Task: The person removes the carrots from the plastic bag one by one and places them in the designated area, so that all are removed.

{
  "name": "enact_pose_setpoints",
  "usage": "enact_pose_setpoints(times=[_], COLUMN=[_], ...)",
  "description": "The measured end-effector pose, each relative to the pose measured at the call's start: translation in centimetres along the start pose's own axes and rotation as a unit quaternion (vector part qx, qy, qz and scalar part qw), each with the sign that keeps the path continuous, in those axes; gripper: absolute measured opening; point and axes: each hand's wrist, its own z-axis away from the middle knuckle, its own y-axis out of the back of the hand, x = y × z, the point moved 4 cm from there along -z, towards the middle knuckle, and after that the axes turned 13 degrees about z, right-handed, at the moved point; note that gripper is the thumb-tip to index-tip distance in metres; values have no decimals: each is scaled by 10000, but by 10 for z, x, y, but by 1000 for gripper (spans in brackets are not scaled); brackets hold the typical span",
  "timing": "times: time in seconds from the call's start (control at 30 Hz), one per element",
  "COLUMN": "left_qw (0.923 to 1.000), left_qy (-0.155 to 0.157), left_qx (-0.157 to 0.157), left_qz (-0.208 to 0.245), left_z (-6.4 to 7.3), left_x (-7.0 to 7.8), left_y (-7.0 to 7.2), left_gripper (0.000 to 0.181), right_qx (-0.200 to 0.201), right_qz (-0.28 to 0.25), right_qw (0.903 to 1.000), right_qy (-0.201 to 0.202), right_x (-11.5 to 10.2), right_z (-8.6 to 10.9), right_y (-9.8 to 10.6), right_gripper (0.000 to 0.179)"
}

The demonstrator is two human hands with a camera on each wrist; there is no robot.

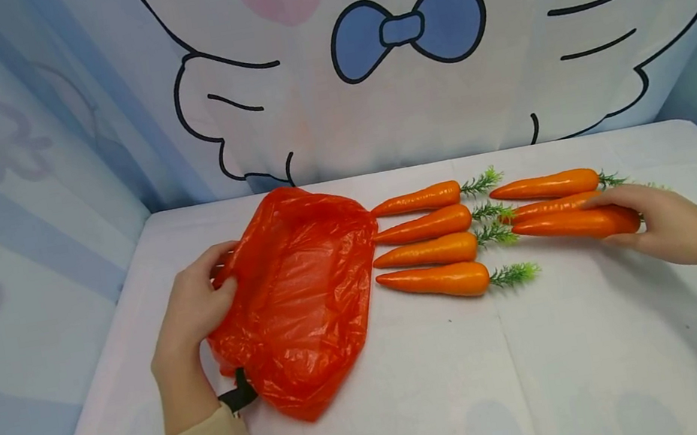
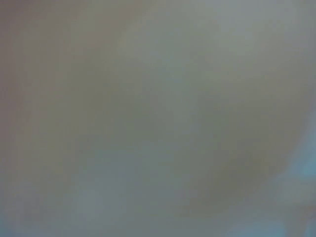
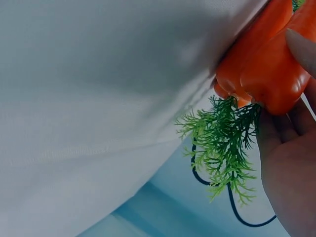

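A crumpled red plastic bag (image 1: 306,293) lies on the left part of the table. My left hand (image 1: 198,302) pinches its left edge, thumb toward me and fingertips partly hidden behind the film. At the right, my right hand (image 1: 664,221) holds an orange toy carrot (image 1: 575,224) by its thick end. In the right wrist view its green leaves (image 3: 227,148) hang beside the palm, and another carrot (image 3: 256,44) lies right against it. Behind the held one are two more carrots, the farthest carrot (image 1: 545,186) in plain sight. The left wrist view is only a blur.
Several carrots (image 1: 434,284) lie in a column between the bag and my right hand, tips pointing left, the upper ones near the bag's edge. A white cloth covers the table (image 1: 459,398). Printed curtains (image 1: 413,108) hang along its back and sides.
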Motion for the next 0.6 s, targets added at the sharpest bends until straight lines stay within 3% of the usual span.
enact_pose_setpoints(times=[0.6], left_qw=[10000], left_qy=[41], left_qx=[-26], left_qz=[67], left_z=[0], left_x=[0], left_y=[0], left_gripper=[52], right_qx=[-499], right_qz=[-118], right_qw=[9986], right_qy=[-87], right_x=[0], right_z=[7], right_y=[-16], right_gripper=[50])
